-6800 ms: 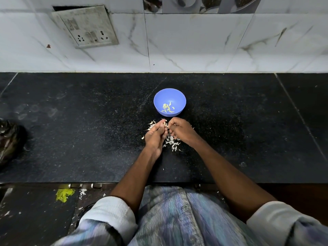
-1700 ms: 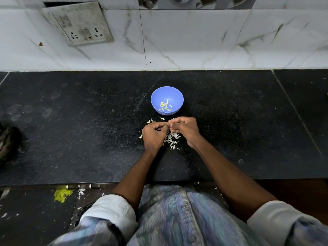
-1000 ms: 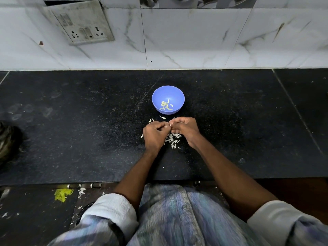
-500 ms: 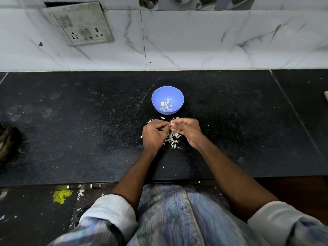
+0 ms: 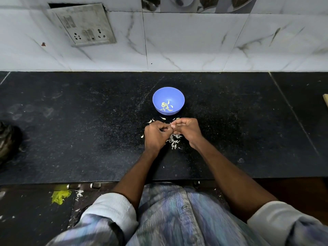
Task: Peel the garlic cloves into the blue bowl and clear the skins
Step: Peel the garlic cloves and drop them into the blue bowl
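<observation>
Blue bowl (image 5: 168, 95) upright, holding pale peeled cloves (image 5: 166, 106); white skins (image 5: 174, 141) scattered just before it.

Smooth plastic blue bowl (image 5: 168, 101) on a matt speckled black stone counter (image 5: 88, 132), glossy marbled wall tiles (image 5: 195, 41) behind, papery skins (image 5: 174, 141)

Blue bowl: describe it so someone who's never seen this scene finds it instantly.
Start at the black countertop below the white marble-tiled wall. Near its middle, just beyond the two hands, sits the blue bowl. It is the only round, coloured vessel there, holding a few pale garlic pieces, while white skins lie loose on the counter.
</observation>
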`<action>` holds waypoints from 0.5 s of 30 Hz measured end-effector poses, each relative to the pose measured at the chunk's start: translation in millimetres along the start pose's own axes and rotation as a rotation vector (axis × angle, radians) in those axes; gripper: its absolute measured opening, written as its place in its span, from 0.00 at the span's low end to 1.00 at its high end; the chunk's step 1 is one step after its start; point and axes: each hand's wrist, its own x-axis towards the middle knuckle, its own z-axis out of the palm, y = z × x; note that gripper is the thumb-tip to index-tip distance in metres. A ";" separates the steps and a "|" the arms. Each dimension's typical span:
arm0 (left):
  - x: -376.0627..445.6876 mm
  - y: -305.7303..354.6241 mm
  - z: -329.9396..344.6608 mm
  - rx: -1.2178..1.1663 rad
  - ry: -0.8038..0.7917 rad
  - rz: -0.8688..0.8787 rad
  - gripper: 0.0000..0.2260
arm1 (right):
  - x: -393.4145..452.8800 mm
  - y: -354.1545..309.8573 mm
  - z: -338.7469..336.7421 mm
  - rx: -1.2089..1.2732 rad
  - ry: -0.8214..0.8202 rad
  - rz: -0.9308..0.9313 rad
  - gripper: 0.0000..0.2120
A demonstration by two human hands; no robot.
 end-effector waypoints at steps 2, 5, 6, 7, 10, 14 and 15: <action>-0.1 0.6 0.4 -0.068 0.016 -0.023 0.04 | 0.8 -1.4 1.0 0.075 0.012 0.025 0.05; -0.1 1.6 0.8 -0.154 0.020 -0.036 0.02 | 2.2 -2.6 1.5 0.181 0.016 0.095 0.05; -0.7 1.9 1.2 -0.160 0.014 -0.026 0.01 | 2.1 -2.7 1.4 0.198 0.007 0.111 0.04; -1.2 2.3 1.4 -0.149 0.012 -0.017 0.03 | 2.3 -2.4 1.1 0.208 -0.003 0.122 0.05; -0.4 0.4 0.6 -0.084 0.026 0.014 0.03 | 2.3 -3.8 0.1 0.263 -0.045 0.167 0.06; -1.0 -4.3 -0.6 0.121 -0.010 0.123 0.04 | 4.6 -7.8 -0.7 0.303 -0.059 0.240 0.10; -3.2 -4.2 -0.5 0.175 -0.019 0.153 0.04 | 5.9 -8.5 0.1 0.276 -0.048 0.253 0.09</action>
